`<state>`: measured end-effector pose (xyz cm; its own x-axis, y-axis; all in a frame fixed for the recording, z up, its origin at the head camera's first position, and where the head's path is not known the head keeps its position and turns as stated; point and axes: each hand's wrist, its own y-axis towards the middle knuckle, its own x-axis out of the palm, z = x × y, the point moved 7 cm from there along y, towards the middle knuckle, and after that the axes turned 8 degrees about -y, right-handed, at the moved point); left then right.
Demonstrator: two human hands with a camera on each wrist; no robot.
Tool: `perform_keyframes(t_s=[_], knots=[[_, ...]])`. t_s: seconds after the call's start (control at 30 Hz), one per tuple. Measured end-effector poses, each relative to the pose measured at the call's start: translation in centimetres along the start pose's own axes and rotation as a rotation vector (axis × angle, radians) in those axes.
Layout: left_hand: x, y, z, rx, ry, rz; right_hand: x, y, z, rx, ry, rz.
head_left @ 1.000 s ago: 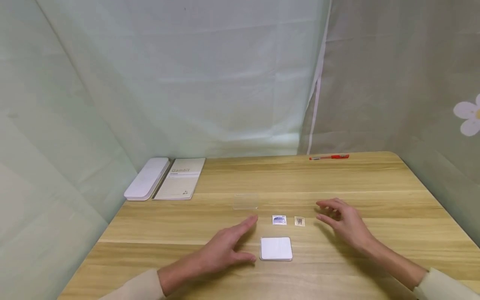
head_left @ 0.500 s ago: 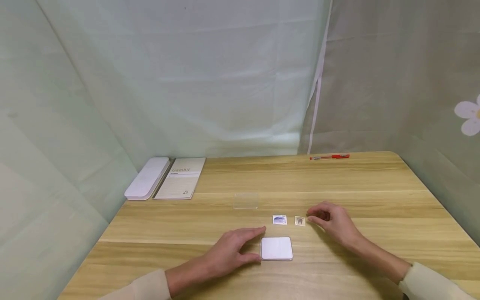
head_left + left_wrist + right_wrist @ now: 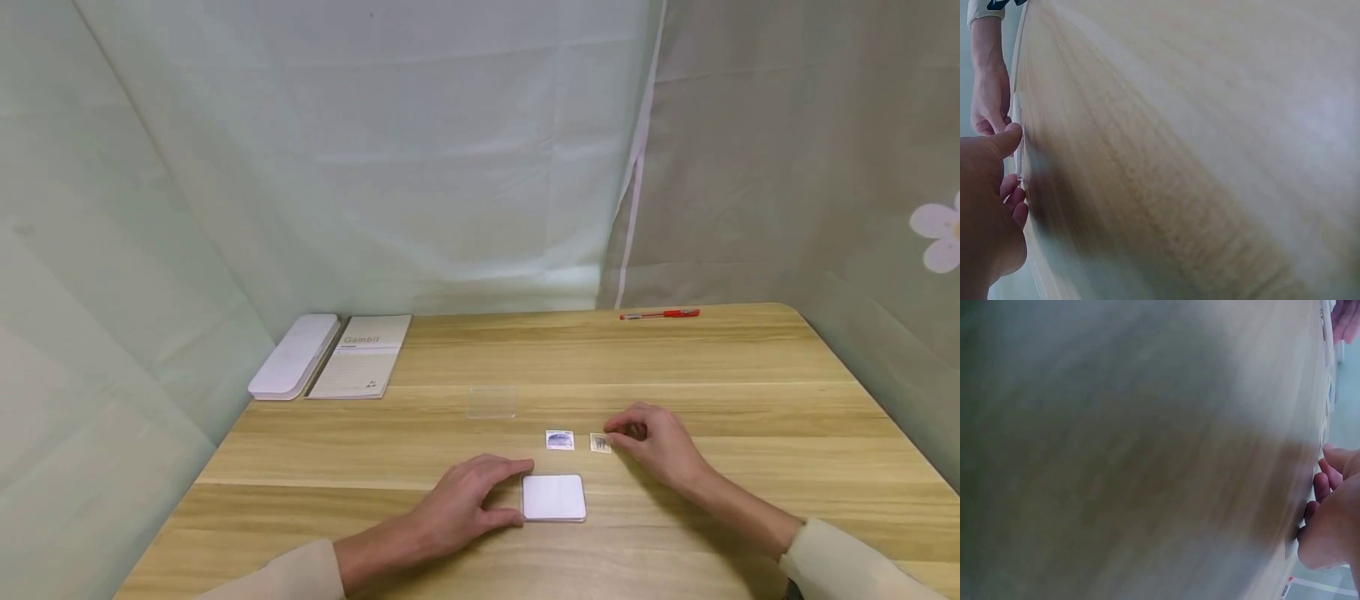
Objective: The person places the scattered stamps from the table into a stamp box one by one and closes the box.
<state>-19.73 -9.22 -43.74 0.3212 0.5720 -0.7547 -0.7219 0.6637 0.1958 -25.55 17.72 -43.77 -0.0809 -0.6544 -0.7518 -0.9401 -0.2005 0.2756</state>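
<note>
Two small stamps lie flat on the table: a blue-and-white stamp (image 3: 559, 440) on the left and a stamp with a dark print (image 3: 599, 442) on the right. The right hand (image 3: 658, 446) has its thumb and forefinger together at the right edge of the dark-print stamp, pinching there. Nearer the body sits a thin clear case with a white face (image 3: 553, 497). Around its left side the left hand (image 3: 457, 504) rests with thumb and forefinger spread, tips at the two left corners. In the left wrist view the case shows edge-on as a white strip (image 3: 1018, 134) between thumb and fingers.
A clear flat plate (image 3: 491, 402) lies beyond the stamps. At the back left are a white oblong case (image 3: 294, 357) and a notebook (image 3: 360, 358). A red pen (image 3: 660, 314) lies along the far edge, before the hanging curtain (image 3: 450, 167).
The right hand has moved left to the dark-print stamp, its thumb and forefinger closing at the edge. The left hand has shifted right and come up against the clear case's left side.
</note>
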Motion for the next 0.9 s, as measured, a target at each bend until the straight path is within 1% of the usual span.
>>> perform_keyframes(t_s=[0.43,0.67,0.9], knots=[[0.15,0.16,0.17,0.012,0.04,0.008,-0.01,0.18,-0.16,0.027,-0.033,0.0],[0.17,0.19,0.28,0.006,0.046,0.001,0.05,0.33,-0.17,0.05,-0.048,-0.023],[0.15,0.22,0.39,0.003,0.051,-0.003,0.04,0.33,-0.39,0.056,-0.056,-0.049]])
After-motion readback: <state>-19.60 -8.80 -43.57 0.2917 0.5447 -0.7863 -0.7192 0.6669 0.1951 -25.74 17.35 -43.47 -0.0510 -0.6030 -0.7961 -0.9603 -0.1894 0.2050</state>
